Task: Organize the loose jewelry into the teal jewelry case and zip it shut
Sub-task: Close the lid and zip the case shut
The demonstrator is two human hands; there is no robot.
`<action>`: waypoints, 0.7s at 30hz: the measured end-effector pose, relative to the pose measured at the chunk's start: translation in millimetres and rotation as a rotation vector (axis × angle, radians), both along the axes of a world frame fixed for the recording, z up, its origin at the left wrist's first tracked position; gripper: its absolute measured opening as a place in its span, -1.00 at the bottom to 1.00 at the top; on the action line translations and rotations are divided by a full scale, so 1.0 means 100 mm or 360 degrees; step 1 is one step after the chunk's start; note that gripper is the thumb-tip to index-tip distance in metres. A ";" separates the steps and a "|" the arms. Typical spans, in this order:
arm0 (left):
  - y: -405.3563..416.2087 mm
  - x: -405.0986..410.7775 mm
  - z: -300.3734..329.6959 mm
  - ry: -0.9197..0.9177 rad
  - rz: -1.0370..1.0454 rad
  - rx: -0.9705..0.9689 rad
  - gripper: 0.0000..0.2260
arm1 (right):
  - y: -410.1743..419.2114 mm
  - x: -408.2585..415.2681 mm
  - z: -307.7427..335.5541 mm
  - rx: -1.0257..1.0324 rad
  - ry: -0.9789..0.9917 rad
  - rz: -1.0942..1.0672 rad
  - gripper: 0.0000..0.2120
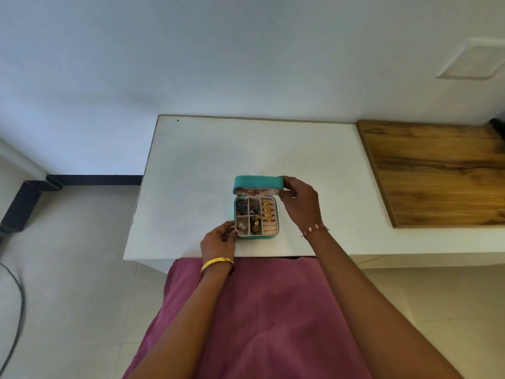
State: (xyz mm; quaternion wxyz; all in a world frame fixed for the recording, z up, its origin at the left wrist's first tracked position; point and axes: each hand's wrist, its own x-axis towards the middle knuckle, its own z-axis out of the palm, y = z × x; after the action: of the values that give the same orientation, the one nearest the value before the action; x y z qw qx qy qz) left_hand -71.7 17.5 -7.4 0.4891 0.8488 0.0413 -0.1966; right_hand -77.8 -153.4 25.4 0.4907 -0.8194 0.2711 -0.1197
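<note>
**Teal case held half open on the white bench**

Near the front edge of the white bench (pixel 218 160), the teal jewelry case (pixel 256 236) is sitting with its lid (pixel 257 182) tilting up and forward over the tray. At the lid's right corner the right hand (pixel 299 203) is gripping: its fingers (pixel 289 181) are curling over the top of the lid while the thumb is pressing underneath. At the case's near left corner the left hand (pixel 218 239) is resting, its fingers (pixel 228 228) bending against the wall and pinching the edge there; whether they are holding anything small between them is too fine to tell.

Between the two hands the open tray is showing its compartments. Just right of the left fingers, a pale sparkling piece (pixel 242 225) is lying in the near left compartment, with dark and gold pieces (pixel 255 225) beside it. Farther back, dark beaded pieces (pixel 241 207) are filling the two rear compartments. Below the right fingers, gold rings (pixel 268 212) are standing in the ring rolls. Under the lid, a gold chain (pixel 247 191) is hanging along the inner pocket.

A gold bangle (pixel 217 262) is circling the left wrist, and a beaded thread bracelet (pixel 314 228) the right.
</note>
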 end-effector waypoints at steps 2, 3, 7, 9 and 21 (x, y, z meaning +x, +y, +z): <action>0.00 0.00 0.01 0.0023 0.0013 -0.0009 -0.73 | 0.06 -0.12 -0.03 -0.0019 -0.0035 0.0017 -0.69; 0.00 0.00 0.01 0.0033 0.0018 -0.0008 -0.73 | 0.10 -0.18 -0.05 -0.0030 -0.0053 0.0035 -0.67; 0.01 0.00 0.00 0.0048 0.0032 -0.0003 -0.73 | 0.20 -0.37 -0.18 -0.0086 -0.0024 0.0096 -0.64; 0.02 0.00 0.00 0.0046 0.0033 0.0005 -0.72 | 0.22 -0.44 -0.21 -0.0104 0.0026 0.0105 -0.63; 0.03 0.09 -0.13 0.0127 -0.0018 -0.0082 -0.68 | 0.41 -0.55 -0.30 -0.0101 0.0146 -0.0088 -0.78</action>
State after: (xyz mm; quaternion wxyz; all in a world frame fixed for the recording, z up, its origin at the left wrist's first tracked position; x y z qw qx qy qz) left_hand -62.2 20.9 -20.2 0.5077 0.8276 0.0509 -0.2342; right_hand -132.6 -112.7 -4.9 0.4480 -0.8314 0.3119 -0.1039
